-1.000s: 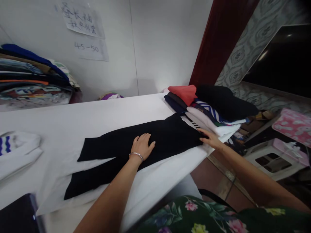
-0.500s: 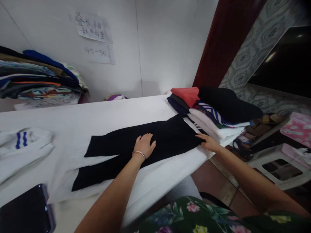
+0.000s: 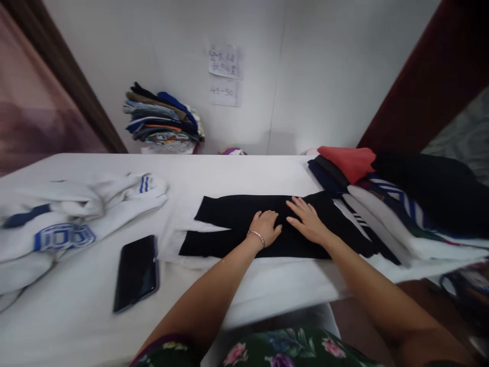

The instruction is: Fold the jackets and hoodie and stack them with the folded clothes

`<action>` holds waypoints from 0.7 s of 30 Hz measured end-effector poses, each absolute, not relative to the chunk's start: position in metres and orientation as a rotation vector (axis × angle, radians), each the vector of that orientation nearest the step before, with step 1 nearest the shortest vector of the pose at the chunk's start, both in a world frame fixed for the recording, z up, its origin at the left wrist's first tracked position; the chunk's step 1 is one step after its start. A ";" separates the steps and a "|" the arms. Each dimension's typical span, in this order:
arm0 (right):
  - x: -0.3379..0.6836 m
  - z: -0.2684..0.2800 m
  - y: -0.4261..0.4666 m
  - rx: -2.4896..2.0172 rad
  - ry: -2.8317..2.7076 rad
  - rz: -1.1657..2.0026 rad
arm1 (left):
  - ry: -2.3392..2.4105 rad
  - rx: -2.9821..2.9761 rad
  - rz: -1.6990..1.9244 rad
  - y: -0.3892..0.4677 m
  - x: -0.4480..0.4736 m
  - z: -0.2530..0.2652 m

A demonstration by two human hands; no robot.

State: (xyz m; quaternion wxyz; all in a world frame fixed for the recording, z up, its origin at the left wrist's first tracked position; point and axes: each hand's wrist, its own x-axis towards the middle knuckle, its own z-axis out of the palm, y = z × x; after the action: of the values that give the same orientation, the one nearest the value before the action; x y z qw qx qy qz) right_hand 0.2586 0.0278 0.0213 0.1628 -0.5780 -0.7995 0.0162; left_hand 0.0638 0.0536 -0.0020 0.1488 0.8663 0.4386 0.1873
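A pair of black trousers (image 3: 237, 206) lies spread on the white-covered table (image 3: 260, 173), the two legs pointing left and the waist to the right. My left hand (image 3: 264, 228), with a bracelet at the wrist, rests on the middle of the trousers, fingers stretched out. Close beside it to the right, my right hand (image 3: 306, 220) lies on the upper part of the cloth with its fingers spread. Neither hand grips anything. The right end of the trousers reaches the folded clothes there.
Folded clothes (image 3: 397, 224) are stacked at the table's right end, a red garment (image 3: 347, 160) on top. To the left lie a crumpled white garment (image 3: 126, 209) with blue lettering and a dark phone (image 3: 136, 272). Another clothes pile (image 3: 164, 120) stands behind, below handwritten paper signs (image 3: 225, 61).
My right hand has left the waist edge and moved left onto the trousers beside my left hand. The view has turned left, showing more of the white garment and phone.
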 end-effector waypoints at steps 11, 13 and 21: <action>0.253 -0.024 0.040 -1.672 -2.374 -0.245 | 1.332 2.420 0.525 0.050 0.048 0.011; 0.253 -0.025 0.041 -1.668 -2.367 -0.268 | 1.497 2.410 0.499 0.057 0.032 0.018; 0.253 -0.028 0.042 -1.637 -2.368 -0.293 | 2.325 1.915 0.240 0.081 -0.088 0.034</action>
State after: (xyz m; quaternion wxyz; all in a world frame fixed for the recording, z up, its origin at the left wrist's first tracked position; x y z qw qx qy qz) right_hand 0.2527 0.0416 -0.0282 0.1236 -0.5614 -0.8121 -0.1004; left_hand -0.0876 0.0814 0.0343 0.0598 0.6325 0.7681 0.0791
